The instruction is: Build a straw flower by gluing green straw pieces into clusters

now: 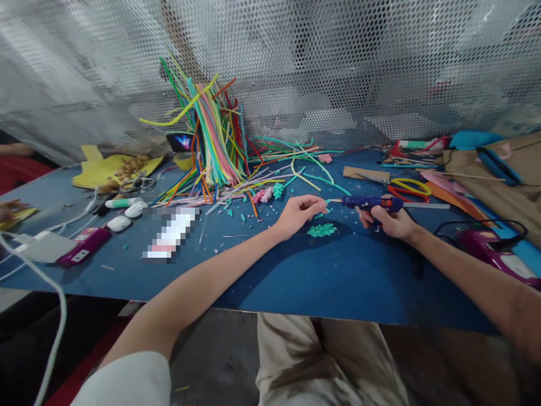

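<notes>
My right hand is wrapped round a dark blue hot glue gun, with its nozzle pointing left. The fingertips of my left hand pinch a small teal piece of pipe cleaner, right at the nozzle tip. Whether nozzle and piece touch is too small to tell. Just below my left hand lies a green leaf shape made of short pipe cleaner pieces, with a thin wire running off to the left. Pink, lilac and teal fluffy shapes rest behind my left hand.
A tall bundle of coloured pipe cleaners stands at the back, with loose stems around it. Scissors with yellow and red handles lie right. A purple device and cable sit far right. Another person's hand is at far left.
</notes>
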Motion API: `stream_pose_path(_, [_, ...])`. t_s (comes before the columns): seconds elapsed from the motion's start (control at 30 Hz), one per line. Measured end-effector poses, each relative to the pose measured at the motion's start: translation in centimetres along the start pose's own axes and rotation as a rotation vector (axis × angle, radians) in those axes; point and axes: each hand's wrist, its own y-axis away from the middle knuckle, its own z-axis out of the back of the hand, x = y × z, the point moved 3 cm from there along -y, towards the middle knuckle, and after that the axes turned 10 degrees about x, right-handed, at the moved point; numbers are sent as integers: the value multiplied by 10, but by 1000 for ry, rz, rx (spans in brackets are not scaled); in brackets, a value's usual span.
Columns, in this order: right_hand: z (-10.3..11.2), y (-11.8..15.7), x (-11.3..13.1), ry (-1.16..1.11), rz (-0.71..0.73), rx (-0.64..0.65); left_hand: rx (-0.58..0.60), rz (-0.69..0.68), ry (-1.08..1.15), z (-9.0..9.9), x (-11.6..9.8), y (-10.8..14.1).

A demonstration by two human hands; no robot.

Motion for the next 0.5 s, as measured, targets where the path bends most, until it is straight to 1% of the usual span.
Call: stream_pose_path(0.5, [3,1,-2,75,-8,15,4,-19,-16,-1,-2,1])
